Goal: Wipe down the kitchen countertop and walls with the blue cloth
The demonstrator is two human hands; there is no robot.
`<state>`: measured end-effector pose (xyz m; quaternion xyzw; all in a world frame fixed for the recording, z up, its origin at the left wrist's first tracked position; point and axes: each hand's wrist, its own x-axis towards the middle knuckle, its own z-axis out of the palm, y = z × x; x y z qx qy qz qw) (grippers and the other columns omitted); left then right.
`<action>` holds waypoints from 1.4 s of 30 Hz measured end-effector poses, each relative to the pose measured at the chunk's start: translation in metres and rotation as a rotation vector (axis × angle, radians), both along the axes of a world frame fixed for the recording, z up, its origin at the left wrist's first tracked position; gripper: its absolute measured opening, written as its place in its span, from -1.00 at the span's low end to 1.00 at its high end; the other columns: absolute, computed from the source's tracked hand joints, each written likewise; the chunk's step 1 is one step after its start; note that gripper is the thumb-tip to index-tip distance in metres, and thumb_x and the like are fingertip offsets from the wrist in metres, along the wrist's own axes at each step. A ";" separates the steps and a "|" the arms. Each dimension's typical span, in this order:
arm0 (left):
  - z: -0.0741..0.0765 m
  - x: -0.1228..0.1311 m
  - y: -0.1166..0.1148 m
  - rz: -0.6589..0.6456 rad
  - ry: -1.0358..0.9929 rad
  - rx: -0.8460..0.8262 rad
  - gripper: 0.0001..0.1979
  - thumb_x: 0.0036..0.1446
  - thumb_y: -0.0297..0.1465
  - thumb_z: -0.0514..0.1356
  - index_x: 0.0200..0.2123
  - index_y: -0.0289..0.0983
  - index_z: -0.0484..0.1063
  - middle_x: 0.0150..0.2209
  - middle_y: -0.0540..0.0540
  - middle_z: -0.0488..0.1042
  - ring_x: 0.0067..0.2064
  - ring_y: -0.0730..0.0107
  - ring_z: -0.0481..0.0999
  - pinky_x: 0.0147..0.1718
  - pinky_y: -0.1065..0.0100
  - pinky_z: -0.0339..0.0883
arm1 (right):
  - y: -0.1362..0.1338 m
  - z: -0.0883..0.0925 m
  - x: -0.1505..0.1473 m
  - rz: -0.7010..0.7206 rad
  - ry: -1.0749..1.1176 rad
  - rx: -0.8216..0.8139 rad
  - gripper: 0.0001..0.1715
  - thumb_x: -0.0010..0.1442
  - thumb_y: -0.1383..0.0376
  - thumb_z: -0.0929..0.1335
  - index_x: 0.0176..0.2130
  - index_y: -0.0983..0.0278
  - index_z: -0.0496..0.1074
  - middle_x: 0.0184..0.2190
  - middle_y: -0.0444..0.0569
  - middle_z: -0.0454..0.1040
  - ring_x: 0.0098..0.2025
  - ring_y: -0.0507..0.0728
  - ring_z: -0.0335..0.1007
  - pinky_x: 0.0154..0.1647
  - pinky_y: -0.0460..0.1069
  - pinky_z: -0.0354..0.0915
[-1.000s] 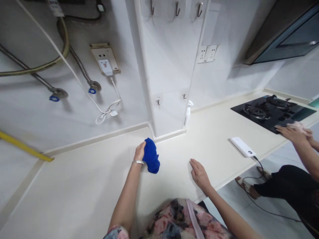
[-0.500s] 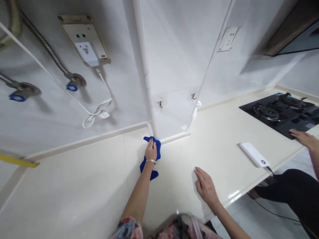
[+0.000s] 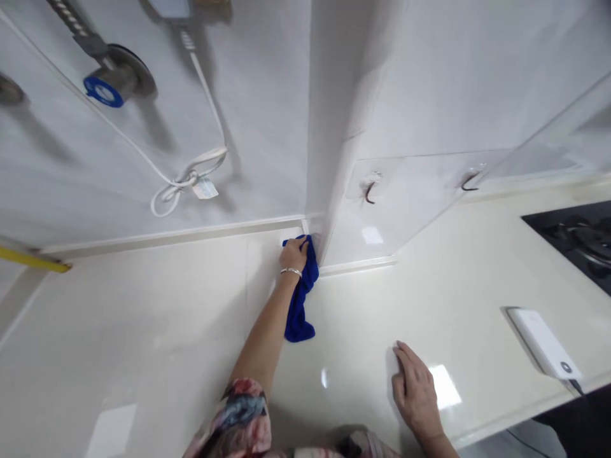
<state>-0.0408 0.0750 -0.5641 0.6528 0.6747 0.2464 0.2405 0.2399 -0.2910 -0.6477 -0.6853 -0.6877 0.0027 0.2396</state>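
The left hand [image 3: 292,254] presses a blue cloth [image 3: 300,312] into the corner of the worktop [image 3: 143,331] at the foot of the white pillar [image 3: 334,146], its fingers clamped on the cloth. The right hand [image 3: 415,397] lies flat, fingers apart, well away from the pillar. This looks like wiping that corner; the next stroke calls for working the cloth along the pillar's base

Pillar [image 3: 337,127] walls off left hand [image 3: 293,254]; countertop [image 3: 143,331] gives room leftward, power bank [image 3: 541,343] beyond right hand [image 3: 417,397]
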 end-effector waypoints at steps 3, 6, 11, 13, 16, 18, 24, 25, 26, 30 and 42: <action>0.007 0.001 0.022 0.000 0.084 -0.032 -0.61 0.41 -0.25 0.10 0.20 -0.15 0.54 0.06 -0.20 0.56 0.13 0.14 0.51 0.16 0.22 0.38 | 0.000 0.000 0.000 -0.001 -0.010 -0.006 -0.33 0.33 0.34 0.19 0.38 0.14 0.14 0.30 0.15 0.34 0.30 0.37 0.31 0.23 0.38 0.33; 0.013 0.007 0.047 0.034 0.132 -0.069 -0.58 0.43 -0.22 0.06 0.23 -0.08 0.50 0.08 -0.21 0.54 0.11 0.10 0.51 0.11 0.16 0.41 | -0.001 0.001 0.001 0.001 -0.026 -0.006 -0.32 0.32 0.36 0.19 0.38 0.14 0.14 0.29 0.16 0.35 0.29 0.38 0.32 0.20 0.39 0.35; 0.019 0.013 0.077 0.065 0.182 -0.078 -0.56 0.45 -0.20 0.00 0.26 -0.06 0.48 0.07 -0.26 0.49 0.07 0.11 0.52 0.04 0.17 0.42 | -0.001 0.004 0.002 -0.007 -0.020 -0.020 -0.30 0.31 0.37 0.21 0.39 0.14 0.14 0.30 0.16 0.34 0.30 0.38 0.31 0.22 0.39 0.34; 0.020 0.011 0.078 0.046 0.205 -0.068 -0.54 0.45 -0.19 -0.03 0.28 -0.05 0.45 0.07 -0.26 0.47 0.07 0.13 0.52 0.04 0.20 0.41 | 0.000 0.004 0.002 -0.005 -0.027 -0.012 -0.31 0.31 0.37 0.20 0.39 0.14 0.15 0.29 0.16 0.34 0.30 0.38 0.31 0.22 0.39 0.34; 0.022 0.008 0.069 -0.010 0.268 -0.085 -0.51 0.47 -0.20 -0.08 0.35 -0.05 0.36 0.11 -0.28 0.45 0.08 0.11 0.52 0.02 0.19 0.41 | 0.001 0.002 0.002 0.002 -0.026 0.000 -0.33 0.33 0.37 0.18 0.38 0.14 0.15 0.28 0.16 0.35 0.29 0.36 0.32 0.23 0.37 0.34; 0.026 0.006 0.058 -0.063 0.313 -0.107 -0.50 0.47 -0.22 -0.11 0.37 -0.05 0.32 0.12 -0.29 0.45 0.06 0.09 0.53 0.00 0.17 0.42 | 0.003 0.000 0.002 -0.003 -0.019 0.008 -0.35 0.34 0.37 0.18 0.37 0.14 0.16 0.28 0.15 0.36 0.29 0.34 0.32 0.24 0.36 0.34; 0.033 0.002 -0.003 -0.181 0.355 -0.090 -0.51 0.46 -0.26 -0.10 0.31 -0.10 0.38 0.09 -0.29 0.44 -0.04 0.14 0.57 -0.07 0.19 0.44 | 0.006 -0.007 0.004 0.012 -0.021 0.060 -0.37 0.34 0.37 0.16 0.35 0.16 0.17 0.28 0.15 0.37 0.31 0.32 0.30 0.24 0.35 0.33; 0.033 0.001 -0.015 -0.199 0.362 -0.086 -0.51 0.45 -0.27 -0.10 0.32 -0.10 0.37 0.09 -0.28 0.43 -0.05 0.16 0.57 -0.07 0.19 0.44 | 0.007 -0.009 0.004 0.018 -0.024 0.072 -0.37 0.34 0.37 0.15 0.36 0.16 0.17 0.27 0.15 0.37 0.31 0.32 0.30 0.24 0.35 0.33; 0.033 0.000 -0.027 -0.216 0.369 -0.083 -0.51 0.45 -0.29 -0.10 0.32 -0.10 0.36 0.09 -0.28 0.43 -0.05 0.17 0.57 -0.07 0.20 0.44 | 0.007 -0.010 0.004 0.021 -0.028 0.084 -0.37 0.34 0.37 0.15 0.36 0.16 0.17 0.27 0.15 0.37 0.31 0.32 0.30 0.25 0.35 0.32; 0.031 -0.004 -0.069 -0.277 0.388 -0.069 -0.52 0.44 -0.32 -0.08 0.33 -0.08 0.35 0.08 -0.26 0.42 -0.07 0.19 0.57 -0.07 0.17 0.45 | 0.009 -0.016 0.005 0.020 -0.034 0.116 -0.36 0.33 0.37 0.15 0.35 0.19 0.19 0.27 0.17 0.37 0.31 0.32 0.29 0.24 0.34 0.32; 0.009 0.024 -0.156 -0.308 0.314 -0.061 -0.49 0.35 -0.50 -0.08 0.21 -0.15 0.50 0.16 -0.32 0.40 0.12 0.03 0.51 0.05 0.04 0.41 | 0.014 -0.021 0.004 0.023 -0.028 0.192 -0.43 0.29 0.40 0.18 0.25 0.24 0.31 0.24 0.15 0.41 0.29 0.26 0.31 0.24 0.27 0.35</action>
